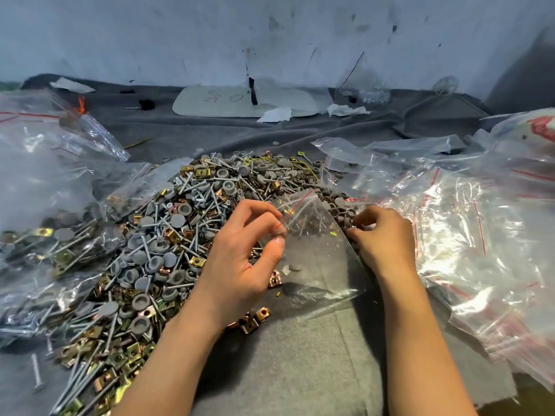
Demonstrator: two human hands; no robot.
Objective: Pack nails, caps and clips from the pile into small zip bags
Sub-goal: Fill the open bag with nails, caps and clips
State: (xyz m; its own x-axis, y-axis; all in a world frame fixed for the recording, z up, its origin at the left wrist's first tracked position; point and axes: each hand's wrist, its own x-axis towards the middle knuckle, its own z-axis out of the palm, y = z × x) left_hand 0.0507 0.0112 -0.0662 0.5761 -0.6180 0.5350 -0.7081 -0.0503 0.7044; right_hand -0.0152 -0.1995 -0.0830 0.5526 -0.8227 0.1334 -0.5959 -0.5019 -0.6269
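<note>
Zip bag [312, 250]: small, clear, with a red strip at the mouth. The mouth is up and tilted. My left hand [249, 259] pinches its rim between thumb and forefinger. A few grey caps [292, 268] lie inside, just below that pinch.

Pile [180, 235]: mixed, spreading left of and beyond the grip.
- Nails [143, 246]: long, silver, lying every way.
- Caps: round, some hollow side up.
- Clips [172, 235]: square, brass or copper. A few lie loose by my left wrist.

My right hand [386, 238] curls its fingertips among caps at the pile's right edge, just beside the bag. Whether it holds one, I cannot tell.
</note>
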